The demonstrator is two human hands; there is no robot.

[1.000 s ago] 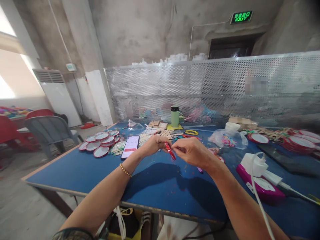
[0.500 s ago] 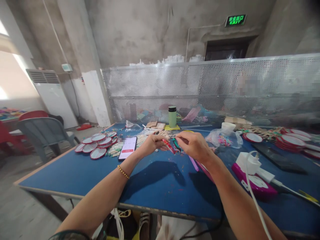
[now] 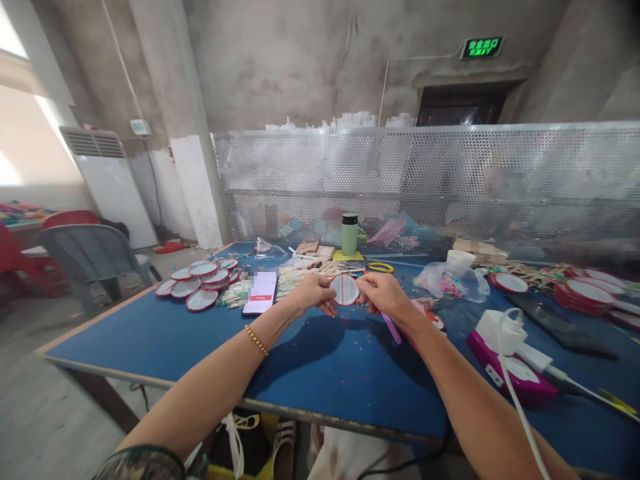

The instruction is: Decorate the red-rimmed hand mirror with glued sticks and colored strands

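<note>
Between my hands, above the blue table, is a small red-rimmed drum (image 3: 345, 291), its round whitish face turned toward me with a thin reddish line down it. My left hand (image 3: 315, 293) pinches its left edge. The fingers of my right hand (image 3: 384, 295) are closed at its right edge; whether they also grip a cord or bead there is too small to tell. A purple strip (image 3: 392, 329) lies beneath my right hand. Beyond the hands is a pile of wooden sticks (image 3: 320, 268).
Similar drums (image 3: 202, 299) lie in a group at left beside a phone (image 3: 261, 293). A green bottle (image 3: 349, 237) stands at the back, near yellow-handled scissors (image 3: 381, 267). To the right are a plastic bag of small coloured pieces (image 3: 453, 283) and a magenta power strip (image 3: 510, 370) with cables.
The drum has turned from edge-on, showing its red side, to face me. My right hand has come against its right edge, and the teal item by those fingers no longer shows.
</note>
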